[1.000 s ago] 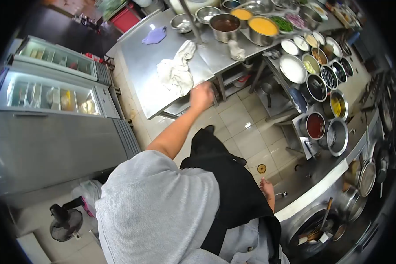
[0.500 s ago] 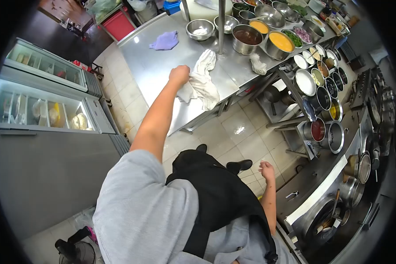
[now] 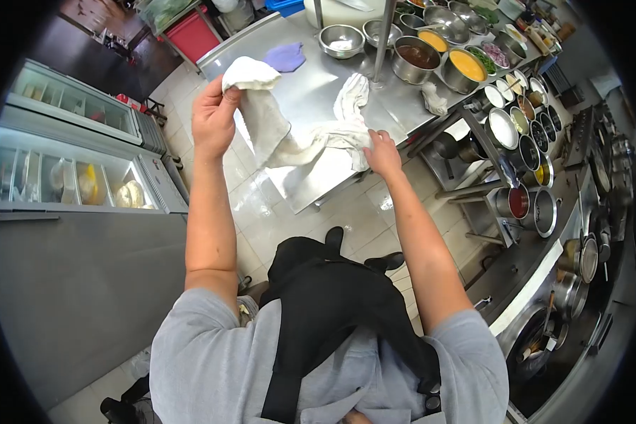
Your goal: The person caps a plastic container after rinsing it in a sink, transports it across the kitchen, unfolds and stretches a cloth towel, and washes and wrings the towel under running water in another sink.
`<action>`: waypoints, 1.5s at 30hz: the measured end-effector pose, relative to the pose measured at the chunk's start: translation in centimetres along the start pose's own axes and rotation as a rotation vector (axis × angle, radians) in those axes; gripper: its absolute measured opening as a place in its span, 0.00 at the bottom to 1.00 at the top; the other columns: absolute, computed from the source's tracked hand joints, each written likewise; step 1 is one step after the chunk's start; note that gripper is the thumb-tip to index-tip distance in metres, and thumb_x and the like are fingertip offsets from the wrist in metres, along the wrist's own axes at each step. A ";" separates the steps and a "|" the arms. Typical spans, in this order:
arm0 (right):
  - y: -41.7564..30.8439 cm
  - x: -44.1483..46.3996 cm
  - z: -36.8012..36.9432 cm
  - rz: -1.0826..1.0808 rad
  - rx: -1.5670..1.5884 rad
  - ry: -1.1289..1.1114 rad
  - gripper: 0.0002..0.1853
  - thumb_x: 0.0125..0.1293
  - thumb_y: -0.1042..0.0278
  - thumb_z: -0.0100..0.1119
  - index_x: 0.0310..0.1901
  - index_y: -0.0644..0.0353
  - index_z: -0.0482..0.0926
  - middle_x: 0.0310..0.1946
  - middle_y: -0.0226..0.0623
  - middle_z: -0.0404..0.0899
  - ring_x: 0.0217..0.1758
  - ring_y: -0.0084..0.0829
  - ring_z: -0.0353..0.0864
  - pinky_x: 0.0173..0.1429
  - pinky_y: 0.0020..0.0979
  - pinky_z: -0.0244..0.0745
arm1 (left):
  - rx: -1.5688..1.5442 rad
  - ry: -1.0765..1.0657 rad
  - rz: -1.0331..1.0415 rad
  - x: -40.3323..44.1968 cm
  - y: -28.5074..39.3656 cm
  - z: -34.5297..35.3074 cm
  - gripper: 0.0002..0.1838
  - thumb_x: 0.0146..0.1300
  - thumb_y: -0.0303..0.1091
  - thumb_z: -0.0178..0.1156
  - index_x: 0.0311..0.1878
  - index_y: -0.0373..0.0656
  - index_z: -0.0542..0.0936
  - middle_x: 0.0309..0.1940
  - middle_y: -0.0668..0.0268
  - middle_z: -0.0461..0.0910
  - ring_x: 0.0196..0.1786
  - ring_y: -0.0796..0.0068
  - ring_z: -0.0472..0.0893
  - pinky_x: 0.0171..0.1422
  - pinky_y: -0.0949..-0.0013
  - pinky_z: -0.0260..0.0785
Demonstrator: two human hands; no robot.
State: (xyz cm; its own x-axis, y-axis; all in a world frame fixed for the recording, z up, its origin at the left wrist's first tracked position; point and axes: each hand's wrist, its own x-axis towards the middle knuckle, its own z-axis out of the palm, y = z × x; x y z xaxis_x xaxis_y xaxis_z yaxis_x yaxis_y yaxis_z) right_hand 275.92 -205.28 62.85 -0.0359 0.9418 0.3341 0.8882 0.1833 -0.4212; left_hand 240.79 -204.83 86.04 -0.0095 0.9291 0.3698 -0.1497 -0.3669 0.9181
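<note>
My left hand (image 3: pixel 215 116) pinches one end of a white cloth (image 3: pixel 265 131) and holds it up over the left side of the steel table (image 3: pixel 304 180). From there the cloth drapes down and stretches rightward across the tabletop. My right hand (image 3: pixel 383 153) is at the cloth's other end by the table's near edge, its fingers closed on the fabric. Another bunched length of white cloth (image 3: pixel 353 95) lies just beyond; whether it is a separate piece I cannot tell. A purple cloth (image 3: pixel 285 57) rests farther back.
Steel bowls (image 3: pixel 341 42) and a pot of dark sauce (image 3: pixel 415 59) stand behind a table post (image 3: pixel 384 39). A crumpled white rag (image 3: pixel 434 99) lies near the right edge. Freezers (image 3: pixel 71 177) stand left. Right are a rack of containers (image 3: pixel 503 127) and a stove with a wok (image 3: pixel 533 346).
My left hand has lifted one end of the white cloth off the table and moved left. My right hand has come up from beside my body to the cloth's other end.
</note>
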 end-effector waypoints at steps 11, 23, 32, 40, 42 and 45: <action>-3.6 -0.3 -3.4 0.244 -0.179 0.000 0.12 0.69 0.62 0.54 0.48 0.49 0.85 0.47 0.38 0.83 0.55 0.41 0.79 0.61 0.44 0.71 | -0.148 -0.317 0.490 0.8 13.2 1.2 0.16 0.60 0.24 0.60 0.53 0.31 0.81 0.45 0.50 0.82 0.45 0.62 0.83 0.48 0.61 0.78; -15.1 -11.6 -24.1 0.267 1.850 -0.109 0.32 0.79 0.48 0.40 0.77 0.57 0.55 0.69 0.42 0.68 0.73 0.33 0.66 0.77 0.40 0.57 | 0.006 -0.873 0.341 5.8 21.5 32.4 0.28 0.65 0.43 0.65 0.58 0.30 0.72 0.49 0.45 0.82 0.51 0.62 0.82 0.57 0.64 0.74; -5.0 -14.6 -29.0 0.288 2.027 0.394 0.23 0.74 0.58 0.56 0.66 0.57 0.70 0.52 0.33 0.80 0.53 0.30 0.82 0.59 0.37 0.78 | -0.067 -1.328 -0.559 -8.1 -1.6 29.1 0.38 0.76 0.65 0.39 0.59 0.36 0.79 0.49 0.61 0.82 0.53 0.69 0.79 0.61 0.65 0.70; -0.6 -22.4 -37.1 0.441 1.248 0.119 0.20 0.73 0.65 0.58 0.63 0.62 0.74 0.56 0.29 0.80 0.58 0.22 0.78 0.62 0.27 0.72 | -0.403 -1.004 -0.880 -21.5 -1.5 36.8 0.21 0.77 0.52 0.52 0.45 0.43 0.83 0.33 0.76 0.77 0.26 0.86 0.70 0.32 0.78 0.64; 0.4 -24.9 -38.4 0.370 1.208 0.101 0.20 0.75 0.60 0.52 0.61 0.64 0.75 0.57 0.36 0.81 0.59 0.30 0.79 0.65 0.28 0.70 | -0.521 -0.944 -0.907 -23.1 -0.1 38.1 0.20 0.78 0.49 0.53 0.48 0.42 0.83 0.35 0.75 0.80 0.28 0.85 0.73 0.35 0.77 0.68; 3.0 -28.4 -39.8 0.204 0.409 0.031 0.21 0.76 0.57 0.44 0.53 0.69 0.76 0.50 0.56 0.81 0.51 0.51 0.81 0.62 0.34 0.73 | -0.681 -1.041 -0.810 -24.9 2.7 39.3 0.12 0.73 0.36 0.60 0.52 0.39 0.83 0.41 0.71 0.83 0.44 0.80 0.79 0.56 0.71 0.71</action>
State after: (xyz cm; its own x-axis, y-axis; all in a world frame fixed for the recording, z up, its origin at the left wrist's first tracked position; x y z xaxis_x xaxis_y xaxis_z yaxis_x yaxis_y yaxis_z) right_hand 297.81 -242.69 85.65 0.1399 0.9625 0.2324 0.6220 0.0972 -0.7770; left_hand 279.51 -230.79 84.96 0.9518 0.3068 0.0065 -0.1945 0.5867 0.7861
